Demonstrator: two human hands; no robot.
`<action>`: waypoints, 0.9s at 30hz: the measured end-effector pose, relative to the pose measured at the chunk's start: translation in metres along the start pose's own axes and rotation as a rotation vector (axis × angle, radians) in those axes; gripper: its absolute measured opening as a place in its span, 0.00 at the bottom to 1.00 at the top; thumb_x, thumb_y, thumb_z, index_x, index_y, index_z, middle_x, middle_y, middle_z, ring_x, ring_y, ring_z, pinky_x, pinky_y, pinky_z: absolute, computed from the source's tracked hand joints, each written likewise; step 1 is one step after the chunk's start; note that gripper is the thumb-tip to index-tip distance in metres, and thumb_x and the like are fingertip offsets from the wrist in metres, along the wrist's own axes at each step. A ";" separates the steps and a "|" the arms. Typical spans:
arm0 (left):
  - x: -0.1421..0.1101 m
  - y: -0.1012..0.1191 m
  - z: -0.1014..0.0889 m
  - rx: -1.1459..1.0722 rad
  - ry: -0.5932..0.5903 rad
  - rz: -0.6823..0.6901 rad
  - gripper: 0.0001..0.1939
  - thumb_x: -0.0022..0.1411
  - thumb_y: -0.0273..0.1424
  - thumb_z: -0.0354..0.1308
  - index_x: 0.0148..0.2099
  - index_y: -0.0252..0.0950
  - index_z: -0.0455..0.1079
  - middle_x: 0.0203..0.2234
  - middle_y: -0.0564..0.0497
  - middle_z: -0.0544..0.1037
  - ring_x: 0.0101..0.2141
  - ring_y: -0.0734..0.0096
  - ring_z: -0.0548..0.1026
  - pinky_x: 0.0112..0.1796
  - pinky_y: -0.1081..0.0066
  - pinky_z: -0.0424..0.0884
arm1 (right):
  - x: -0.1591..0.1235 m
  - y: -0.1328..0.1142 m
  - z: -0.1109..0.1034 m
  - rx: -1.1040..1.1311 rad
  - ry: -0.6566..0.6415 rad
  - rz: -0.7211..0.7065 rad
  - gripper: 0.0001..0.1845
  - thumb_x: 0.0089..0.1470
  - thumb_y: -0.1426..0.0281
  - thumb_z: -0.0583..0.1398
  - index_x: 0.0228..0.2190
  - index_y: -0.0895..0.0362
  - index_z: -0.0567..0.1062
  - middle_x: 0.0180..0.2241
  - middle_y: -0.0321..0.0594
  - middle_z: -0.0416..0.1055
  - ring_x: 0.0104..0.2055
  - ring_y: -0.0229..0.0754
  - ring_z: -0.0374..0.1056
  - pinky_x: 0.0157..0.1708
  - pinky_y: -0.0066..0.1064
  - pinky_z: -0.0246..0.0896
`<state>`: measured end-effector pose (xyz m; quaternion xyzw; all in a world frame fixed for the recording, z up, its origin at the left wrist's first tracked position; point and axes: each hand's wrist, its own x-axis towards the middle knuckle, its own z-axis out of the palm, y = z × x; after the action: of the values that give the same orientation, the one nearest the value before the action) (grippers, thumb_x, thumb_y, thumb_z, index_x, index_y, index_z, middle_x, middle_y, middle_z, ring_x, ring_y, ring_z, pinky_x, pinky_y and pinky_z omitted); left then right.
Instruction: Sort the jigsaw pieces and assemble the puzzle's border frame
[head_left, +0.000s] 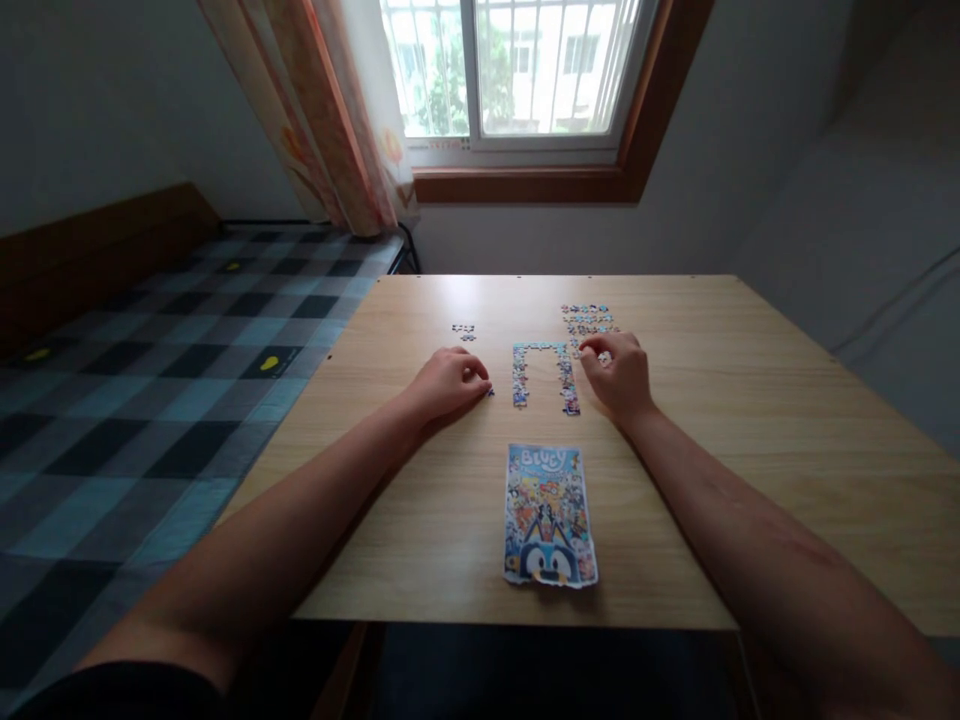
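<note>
A partly joined jigsaw puzzle (pixel 520 372) lies on the wooden table, forming a top edge with two side strips and bare wood between them. To its left rests my left hand (pixel 452 384), thumb and fingers pinched at a small jigsaw piece (pixel 490 391). My right hand (pixel 621 372) is just right of the puzzle, fingers curled in a pinch by the loose jigsaw pieces (pixel 589 319), partly covering the nearest ones. What its fingertips hold, if anything, is hidden. Closer to me lies a picture sheet (pixel 550 515) marked "Bluey", its lower edge uneven.
A few more loose pieces (pixel 463 330) sit at the back left of the table (pixel 405 560). A bed with a checked cover (pixel 172 400) stands along the left side. Behind the table are a curtain (pixel 330 120) and a barred window (pixel 547 70).
</note>
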<state>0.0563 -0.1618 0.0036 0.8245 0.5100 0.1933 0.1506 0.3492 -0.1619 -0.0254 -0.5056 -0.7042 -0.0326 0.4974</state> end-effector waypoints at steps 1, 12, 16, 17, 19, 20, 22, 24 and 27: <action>-0.001 -0.001 -0.003 -0.003 -0.019 0.002 0.08 0.59 0.35 0.62 0.35 0.38 0.81 0.36 0.46 0.79 0.36 0.66 0.74 0.42 0.66 0.69 | 0.000 -0.001 -0.001 0.006 -0.022 -0.023 0.08 0.53 0.72 0.58 0.26 0.53 0.77 0.27 0.39 0.75 0.35 0.48 0.69 0.44 0.42 0.63; -0.009 -0.009 -0.017 0.017 -0.102 0.219 0.07 0.61 0.34 0.62 0.39 0.43 0.81 0.40 0.51 0.82 0.40 0.67 0.76 0.45 0.67 0.70 | -0.004 -0.023 -0.005 0.081 -0.239 -0.288 0.10 0.56 0.74 0.59 0.33 0.52 0.81 0.34 0.40 0.78 0.45 0.50 0.69 0.51 0.46 0.62; -0.007 -0.015 -0.015 -0.026 -0.088 0.279 0.06 0.60 0.33 0.63 0.39 0.42 0.81 0.38 0.50 0.82 0.39 0.67 0.76 0.43 0.67 0.72 | -0.007 -0.030 -0.004 0.099 -0.304 -0.372 0.13 0.55 0.77 0.58 0.37 0.51 0.81 0.40 0.39 0.79 0.50 0.49 0.69 0.56 0.47 0.60; -0.007 -0.017 -0.015 -0.031 -0.081 0.289 0.06 0.60 0.33 0.63 0.38 0.42 0.81 0.37 0.50 0.82 0.39 0.67 0.76 0.43 0.67 0.72 | -0.008 -0.032 -0.003 0.100 -0.319 -0.389 0.14 0.55 0.77 0.58 0.37 0.51 0.81 0.41 0.39 0.79 0.51 0.49 0.68 0.57 0.48 0.59; -0.006 -0.019 -0.013 -0.034 -0.075 0.304 0.05 0.60 0.32 0.63 0.37 0.42 0.80 0.36 0.50 0.81 0.38 0.67 0.76 0.43 0.66 0.72 | -0.011 -0.034 -0.002 0.100 -0.352 -0.411 0.15 0.55 0.77 0.58 0.38 0.51 0.81 0.44 0.39 0.79 0.54 0.50 0.68 0.58 0.49 0.58; -0.006 -0.019 -0.012 -0.033 -0.071 0.309 0.05 0.60 0.31 0.62 0.37 0.42 0.80 0.36 0.51 0.81 0.39 0.67 0.76 0.43 0.66 0.72 | -0.012 -0.035 -0.001 0.096 -0.375 -0.415 0.15 0.54 0.78 0.58 0.38 0.50 0.81 0.45 0.38 0.79 0.56 0.51 0.67 0.59 0.51 0.57; -0.006 -0.016 -0.012 -0.031 -0.069 0.317 0.05 0.60 0.30 0.62 0.36 0.41 0.79 0.37 0.51 0.81 0.39 0.67 0.76 0.44 0.65 0.72 | -0.015 -0.037 0.001 0.087 -0.427 -0.416 0.16 0.53 0.78 0.58 0.39 0.49 0.81 0.47 0.37 0.78 0.58 0.52 0.65 0.61 0.53 0.54; -0.007 -0.011 -0.013 -0.023 -0.074 0.328 0.05 0.59 0.28 0.61 0.36 0.41 0.78 0.37 0.50 0.80 0.40 0.66 0.75 0.45 0.64 0.71 | -0.018 -0.039 0.002 0.074 -0.480 -0.411 0.17 0.53 0.78 0.59 0.39 0.48 0.80 0.49 0.35 0.77 0.61 0.52 0.64 0.63 0.56 0.49; -0.009 -0.003 -0.013 0.011 -0.094 0.328 0.05 0.56 0.26 0.60 0.34 0.39 0.76 0.37 0.50 0.80 0.41 0.65 0.74 0.46 0.64 0.71 | -0.019 -0.041 0.003 0.069 -0.529 -0.412 0.16 0.55 0.77 0.58 0.39 0.47 0.79 0.50 0.34 0.76 0.63 0.52 0.61 0.66 0.58 0.43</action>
<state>0.0444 -0.1677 0.0128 0.9056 0.3623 0.1738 0.1361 0.3172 -0.1933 -0.0224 -0.3265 -0.8970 0.0239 0.2970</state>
